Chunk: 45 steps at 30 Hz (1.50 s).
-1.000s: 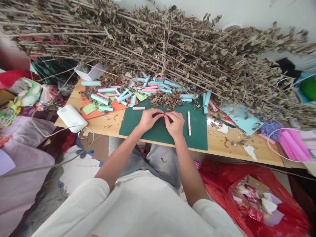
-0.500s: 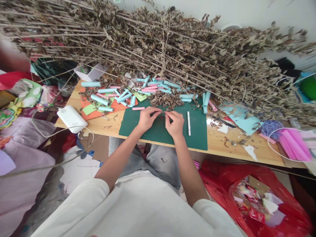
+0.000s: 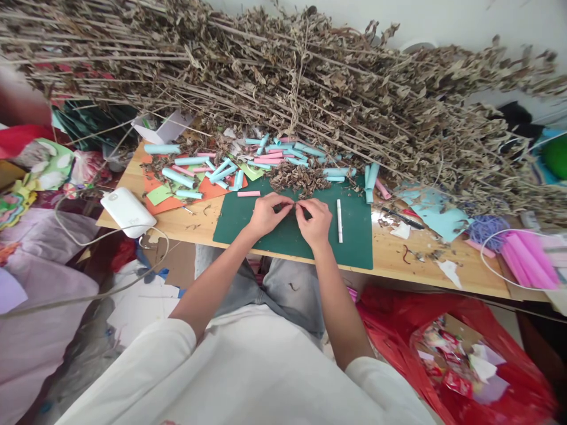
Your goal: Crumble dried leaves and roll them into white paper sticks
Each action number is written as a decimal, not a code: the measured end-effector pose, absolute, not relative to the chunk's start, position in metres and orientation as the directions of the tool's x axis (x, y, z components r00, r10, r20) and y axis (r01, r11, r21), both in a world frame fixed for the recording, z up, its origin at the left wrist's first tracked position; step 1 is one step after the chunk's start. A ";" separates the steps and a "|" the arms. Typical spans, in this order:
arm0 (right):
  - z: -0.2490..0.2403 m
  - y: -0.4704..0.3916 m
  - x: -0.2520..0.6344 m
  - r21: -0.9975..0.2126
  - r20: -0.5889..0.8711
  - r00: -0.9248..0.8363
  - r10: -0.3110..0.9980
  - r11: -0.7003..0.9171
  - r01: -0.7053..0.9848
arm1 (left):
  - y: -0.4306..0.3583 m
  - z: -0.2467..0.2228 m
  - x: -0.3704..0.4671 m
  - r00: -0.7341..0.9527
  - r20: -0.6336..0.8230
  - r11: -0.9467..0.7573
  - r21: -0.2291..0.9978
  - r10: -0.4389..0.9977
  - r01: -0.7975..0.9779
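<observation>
We're at a wooden table [image 3: 485,280], and what a crowded one: a huge bundle of dried plants [image 3: 332,88] sprawls across the back beneath a pale wall [image 3: 509,23], a white power bank [image 3: 128,215] sits over on the left, and a red plastic bag [image 3: 390,313] gapes below on the right. Dead centre, a green cutting mat [image 3: 354,251]! Some of the blue paper tubes [image 3: 181,177] vanish under the stalks, and the picture's edges cut the bundle off. Now the fingers: the left hand [image 3: 268,213] and right hand [image 3: 316,221] each press thumb to forefinger, tips nearly meeting; whether a tiny scrap sits between them, we can't make out. The heap of crumbled dried leaves [image 3: 303,178] lies just beyond those fingertips, at the mat's far edge, with a white stick [image 3: 339,221] right of the right hand.
</observation>
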State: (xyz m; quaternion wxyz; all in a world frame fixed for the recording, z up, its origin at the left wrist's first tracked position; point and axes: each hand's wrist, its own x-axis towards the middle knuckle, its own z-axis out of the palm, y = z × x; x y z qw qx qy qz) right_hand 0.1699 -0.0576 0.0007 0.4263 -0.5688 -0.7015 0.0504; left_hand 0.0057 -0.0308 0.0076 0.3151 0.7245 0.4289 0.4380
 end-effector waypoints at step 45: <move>0.000 -0.060 0.168 -0.524 0.566 0.005 0.825 0.355 0.774 | -0.028 0.004 0.007 0.311 0.341 -0.448 0.797 0.887 0.405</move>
